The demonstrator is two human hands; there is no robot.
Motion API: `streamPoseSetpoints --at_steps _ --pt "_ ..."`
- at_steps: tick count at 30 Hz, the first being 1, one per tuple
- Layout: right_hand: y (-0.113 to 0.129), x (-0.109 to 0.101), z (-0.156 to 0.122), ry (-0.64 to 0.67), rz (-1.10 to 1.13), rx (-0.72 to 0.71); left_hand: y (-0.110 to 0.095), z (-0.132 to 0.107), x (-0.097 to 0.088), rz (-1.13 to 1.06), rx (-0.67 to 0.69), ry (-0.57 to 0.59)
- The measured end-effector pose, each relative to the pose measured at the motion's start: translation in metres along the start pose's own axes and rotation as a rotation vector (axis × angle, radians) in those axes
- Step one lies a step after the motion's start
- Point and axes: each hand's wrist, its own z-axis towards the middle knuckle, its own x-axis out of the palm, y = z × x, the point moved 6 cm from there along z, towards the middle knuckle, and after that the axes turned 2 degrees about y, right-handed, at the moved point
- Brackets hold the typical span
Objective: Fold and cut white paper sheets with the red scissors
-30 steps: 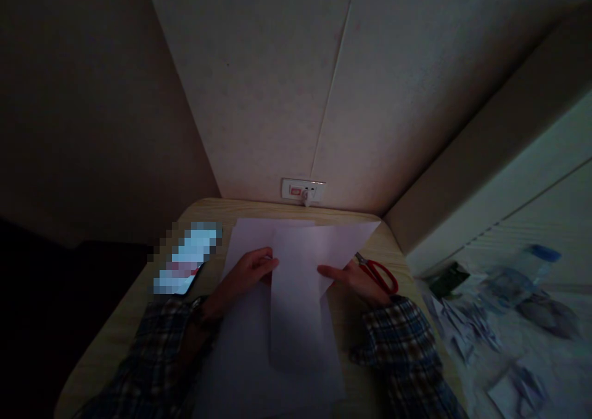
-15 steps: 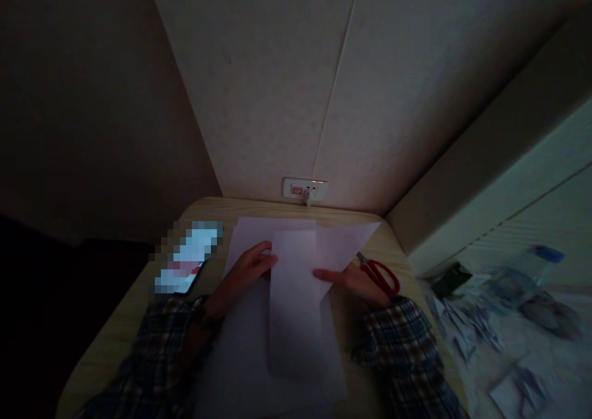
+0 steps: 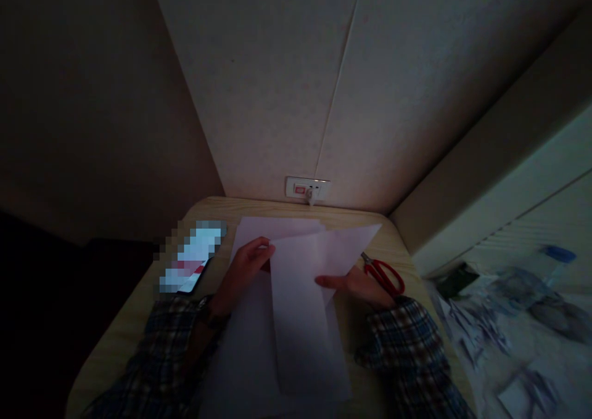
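Paper folding by the look of it, mid-fold, crease not settled as far as I can judge. The folded sheet [image 3: 298,326] is between the two hands, lying as a long strip over a stack of loose sheets [image 3: 250,339] on the worktop [image 3: 115,351], with a pointed flap [image 3: 354,246] sticking out past its upper right side. Left hand [image 3: 248,265] is narrow, pinching the strip's upper left edge between thumb and fingertips. Right hand [image 3: 361,285] grips from the right, thumb on top, fingers apparently underneath. My read: this is lining up or adjusting the layers; next move calls for a steady left pinch while the right gets the edges true, and only then pressure along the crease. Risk is the layers slipping if either grip loosens. Hard to make out: right fingers are behind the paper, so can't tell how firm that grip is; layer count not readable in this light; near end of the stack fades into shadow. Scissors [image 3: 374,269] lie just beside the right hand, tips not clear. Phone [image 3: 197,256] at left is pixelated, screen unreadable. Bottle [image 3: 550,274] and paper scraps [image 3: 530,394] off to the right are blurred.
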Motion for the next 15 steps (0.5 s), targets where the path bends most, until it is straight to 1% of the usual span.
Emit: streamPoseSetpoints --at_steps 6,10,13,15 --pt "-0.003 -0.001 0.000 -0.002 -0.023 0.034 -0.006 -0.003 -0.003 0.006 0.017 -0.048" --pt "-0.004 0.000 0.001 0.023 -0.023 0.014 -0.011 -0.006 -0.005 0.011 0.060 -0.051" --pt "-0.005 0.000 0.002 0.021 -0.016 0.030 -0.011 -0.007 -0.006 -0.008 0.067 -0.063" --pt "-0.003 -0.002 0.001 -0.014 -0.020 0.025 -0.008 -0.006 -0.005 -0.027 0.044 -0.070"
